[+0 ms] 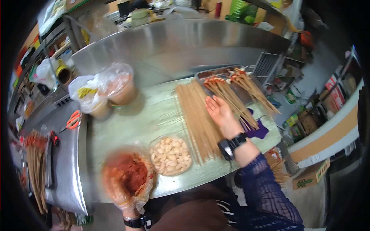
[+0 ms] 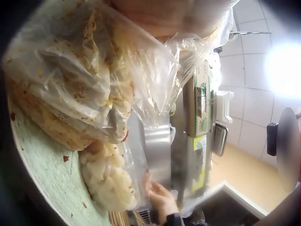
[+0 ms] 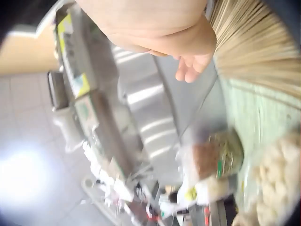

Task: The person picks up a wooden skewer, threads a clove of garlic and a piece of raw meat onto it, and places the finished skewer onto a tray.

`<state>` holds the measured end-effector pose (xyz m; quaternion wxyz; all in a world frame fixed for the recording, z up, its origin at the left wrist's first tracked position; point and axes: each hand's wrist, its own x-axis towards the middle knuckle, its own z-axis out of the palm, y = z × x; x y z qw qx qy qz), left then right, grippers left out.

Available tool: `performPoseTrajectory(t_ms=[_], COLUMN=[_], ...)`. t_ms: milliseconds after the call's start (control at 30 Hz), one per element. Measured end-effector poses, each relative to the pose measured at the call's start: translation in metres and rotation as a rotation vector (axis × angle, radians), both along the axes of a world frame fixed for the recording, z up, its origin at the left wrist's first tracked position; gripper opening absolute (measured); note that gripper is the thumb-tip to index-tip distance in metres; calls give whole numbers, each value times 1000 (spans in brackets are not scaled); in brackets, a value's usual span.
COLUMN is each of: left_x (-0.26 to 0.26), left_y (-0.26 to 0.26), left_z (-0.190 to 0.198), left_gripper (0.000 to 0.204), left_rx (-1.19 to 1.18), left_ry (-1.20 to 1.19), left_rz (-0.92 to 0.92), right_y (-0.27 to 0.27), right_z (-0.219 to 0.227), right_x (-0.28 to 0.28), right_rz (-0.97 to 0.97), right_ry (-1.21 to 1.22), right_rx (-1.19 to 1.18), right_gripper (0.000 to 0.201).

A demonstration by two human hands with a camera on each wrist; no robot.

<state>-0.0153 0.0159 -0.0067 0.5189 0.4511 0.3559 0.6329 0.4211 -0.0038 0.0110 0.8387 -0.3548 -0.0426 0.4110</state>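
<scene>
My left hand [image 1: 116, 186], in a thin clear plastic glove, is at the left side of a plastic-lined bowl of red, pasty mixture [image 1: 135, 174]. Motion blurs its fingers against the red. The left wrist view shows the sauce-spotted plastic bag [image 2: 70, 89] close up. Beside the bowl, peeled garlic cloves [image 1: 170, 156] fill a clear container. With palm turned up and fingers loosely extended, my bare right hand [image 1: 222, 115] overlaps the right edge of a spread of bare wooden skewers [image 1: 196, 119]. Nothing lies in that palm.
A metal tray [image 1: 200, 79] at the back right bears loaded skewers [image 1: 225, 94] with red and white tips. Two bag-covered tubs [image 1: 122, 88] stand at the back left. Orange-handled scissors [image 1: 73, 120] and more skewers [image 1: 36, 169] lie left. Purple cloth [image 1: 259, 131] sits at right.
</scene>
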Motion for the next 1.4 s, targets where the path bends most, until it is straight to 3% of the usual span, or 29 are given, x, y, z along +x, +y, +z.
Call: performPoseTrajectory(t_ms=[33, 100, 233, 300, 400, 533, 633, 667, 833, 1400], left_x=[-3, 0, 2, 3, 1, 1, -4, -1, -3, 1], left_y=[1, 0, -2, -4, 2, -2, 0, -1, 0, -5], left_z=[-2, 1, 5, 12, 12, 6, 2, 5, 2, 3], left_gripper=[38, 36, 34, 34, 34, 33, 31, 31, 31, 30], left_rx=[-8, 8, 33, 157, 89, 30, 24, 27, 71, 39], left_ry=[-10, -39, 35, 159, 101, -11, 148, 61, 91, 92], left_rz=[2, -6, 12, 7, -22, -53, 32, -8, 13, 5], right_y=[-4, -22, -52, -58, -58, -60, -64, -64, -74, -83], right_z=[12, 74, 170, 211, 233, 240, 243, 242, 246, 241], right_x=[-22, -81, -169, -206, -232, -245, -249, -249, -251, -241], right_rz=[167, 411, 757, 934, 1124, 1223, 1262, 1270, 1323, 1331], right_ry=[-14, -279, -698, -476, -483, -488, -502, -501, -508, -496], right_rx=[24, 99, 282, 324, 352, 382, 386, 377, 369, 366], right_gripper=[37, 34, 34, 28, 27, 25, 24, 24, 23, 20])
